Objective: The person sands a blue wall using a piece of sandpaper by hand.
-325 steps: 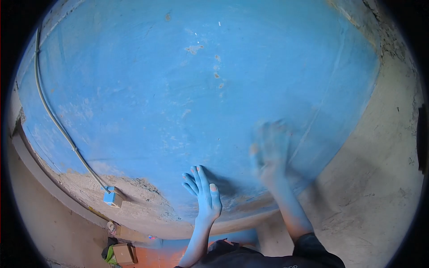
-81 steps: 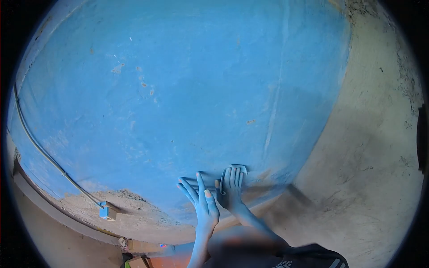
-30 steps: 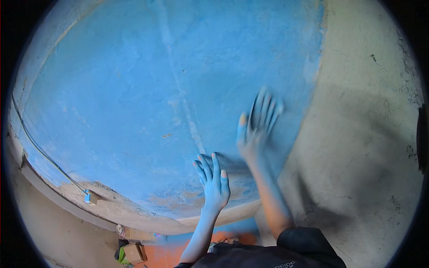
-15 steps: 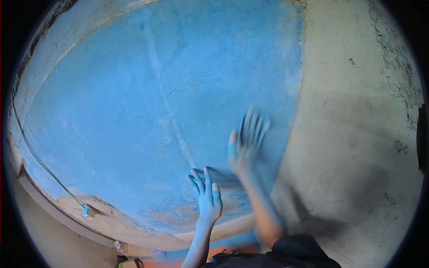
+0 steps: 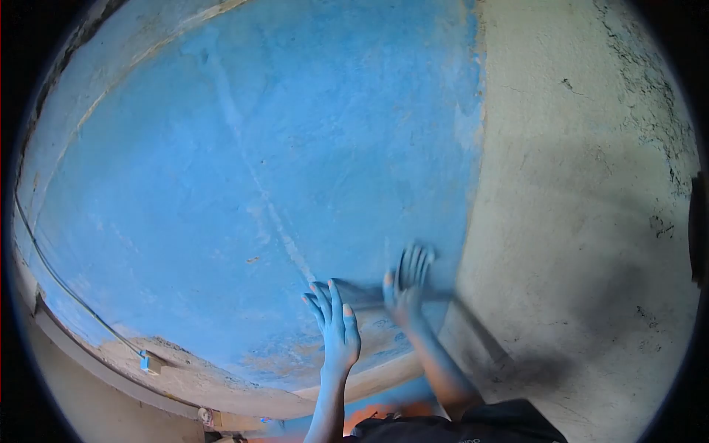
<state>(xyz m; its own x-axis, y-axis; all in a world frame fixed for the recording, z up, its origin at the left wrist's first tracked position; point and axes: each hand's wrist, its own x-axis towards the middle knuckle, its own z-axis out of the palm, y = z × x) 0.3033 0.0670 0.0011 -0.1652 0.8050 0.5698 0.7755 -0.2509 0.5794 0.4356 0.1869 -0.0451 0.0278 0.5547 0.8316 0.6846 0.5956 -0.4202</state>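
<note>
Both of my hands are raised in front of a blue-painted wall [image 5: 310, 133], palms turned towards it. My left hand [image 5: 338, 325] has its fingers stretched and a little apart, tips near the lower end of a pale streak [image 5: 284, 232]; nothing is in it. To the right, my right hand [image 5: 410, 284] is slightly blurred, with fingers extended and thumb out at the side. Dark shading lies beside its index finger, and I see no object held. Whether either palm presses on the wall I cannot tell. A bluish tint covers both hands.
A grey, cracked plaster wall [image 5: 554, 199] adjoins the blue area on the right and carries shadows. A cable [image 5: 70, 288] runs down to a small box [image 5: 151, 363] at lower left. Small items [image 5: 207, 419] sit at the bottom, partly cut off.
My right hand has moved down the wall, closer to my left hand's height. My left hand has hardly moved. The view has shifted slightly, so the wall appears further left.
</note>
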